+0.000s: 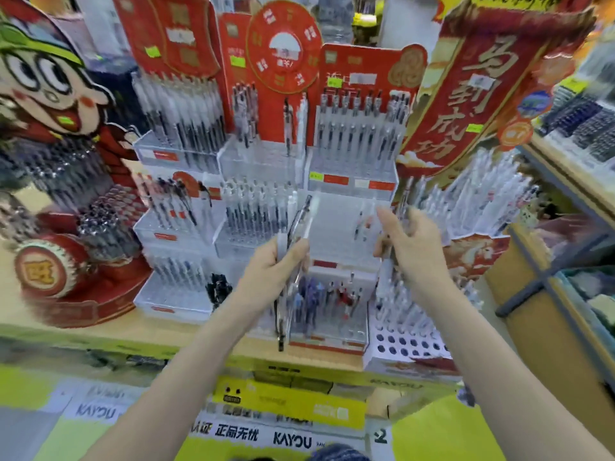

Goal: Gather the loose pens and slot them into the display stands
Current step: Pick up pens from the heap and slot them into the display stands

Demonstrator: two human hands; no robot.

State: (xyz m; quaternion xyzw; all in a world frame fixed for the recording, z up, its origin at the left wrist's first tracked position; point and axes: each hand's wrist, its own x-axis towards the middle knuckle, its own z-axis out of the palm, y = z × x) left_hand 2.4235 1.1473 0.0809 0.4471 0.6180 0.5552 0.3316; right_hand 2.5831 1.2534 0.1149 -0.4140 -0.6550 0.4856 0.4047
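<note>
The display stands (352,224) fill the shelf (100,334) in tiers, w/ red card backs above and clear trays below. The middle tray on the right side is almost bare of pens, only one or two small ones stand in it. Near the shelf's front edge, at right, a white block with round holes (404,344) has many holes free.

The left hand (283,264) grips a bunch of pens (293,267), fingers curled round the middle of them. Their long axis runs nearly upright, a bit tilted, tips toward the shelf's front edge and caps up toward the bare tray. The right hand (407,241) is just beside, to the right, apart from the bunch. It seems to pinch one pen (387,257) that points down, but blur makes it not fully sure.

I judge the right hand is nearer to the bare tray and to the hole block, so it should place, while the left feeds pens across.
</note>
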